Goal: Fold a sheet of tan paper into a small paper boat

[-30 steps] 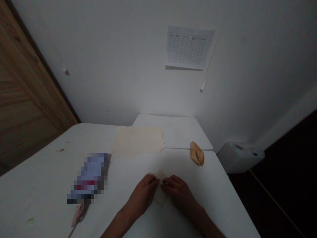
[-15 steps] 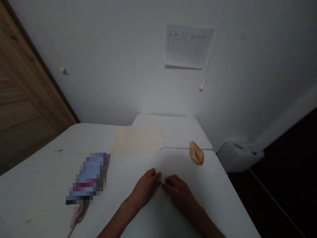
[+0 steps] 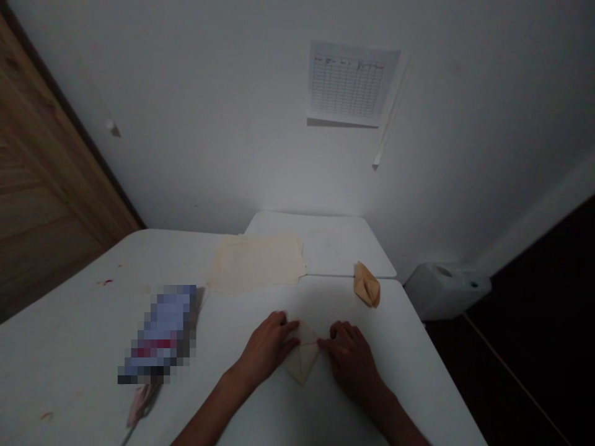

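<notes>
A small folded piece of cream paper [image 3: 302, 361] lies on the white table [image 3: 83, 347] in front of me, shaped like a diamond with a crease down its middle. My left hand [image 3: 268, 347] rests flat on its left edge, fingers stretched out and pressing down. My right hand [image 3: 352, 359] lies flat at the paper's right corner, its fingertips touching the edge. Neither hand grips anything.
A stack of cream sheets [image 3: 256, 262] lies further back. A folded tan paper figure [image 3: 367, 292] sits at the right. A blurred-out flat object [image 3: 160, 334] lies at the left, pink-handled scissors [image 3: 138, 404] below it. A second white table [image 3: 320, 241] abuts the wall.
My right hand has slid to the right, uncovering more of the folded paper. The left hand has stayed on the paper's left edge.
</notes>
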A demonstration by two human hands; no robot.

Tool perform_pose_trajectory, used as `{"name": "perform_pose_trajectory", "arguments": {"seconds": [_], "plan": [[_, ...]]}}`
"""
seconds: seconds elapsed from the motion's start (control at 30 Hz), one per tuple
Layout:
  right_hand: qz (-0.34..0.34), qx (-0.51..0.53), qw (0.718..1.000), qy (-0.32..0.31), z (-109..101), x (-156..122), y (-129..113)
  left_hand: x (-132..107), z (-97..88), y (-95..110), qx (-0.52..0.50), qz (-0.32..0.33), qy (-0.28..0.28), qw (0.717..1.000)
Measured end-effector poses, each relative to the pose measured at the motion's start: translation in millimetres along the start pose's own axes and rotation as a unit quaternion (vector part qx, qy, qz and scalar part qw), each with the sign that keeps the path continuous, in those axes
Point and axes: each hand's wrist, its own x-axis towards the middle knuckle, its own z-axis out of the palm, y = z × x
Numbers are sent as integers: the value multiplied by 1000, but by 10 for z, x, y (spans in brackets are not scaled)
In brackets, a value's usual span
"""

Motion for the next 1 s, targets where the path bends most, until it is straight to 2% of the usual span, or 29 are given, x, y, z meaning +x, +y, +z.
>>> {"name": "perform_pose_trajectory", "arguments": {"seconds": [0.17, 0.37, 0.5, 0.63, 0.77, 1.0], "plan": [[21, 3, 1000, 7, 4, -71, 93, 3, -17, 7, 2, 0, 4, 1000], [14, 26, 999, 14, 3, -67, 131, 2, -39, 9, 2, 6, 21, 1000], [-2, 52, 998, 26, 14, 41, 77, 53, -41, -17, -8, 22, 25, 999], [-46, 65, 997, 7, 61, 209, -10, 138, -25, -51, -12, 35, 26, 999], [-84, 35, 996, -18, 71, 322, -65, 160, -10, -64, -17, 48, 31, 998], [-77, -5, 997, -24, 1, 307, -95, 37, -106, -115, -3, 25, 57, 998]]}}
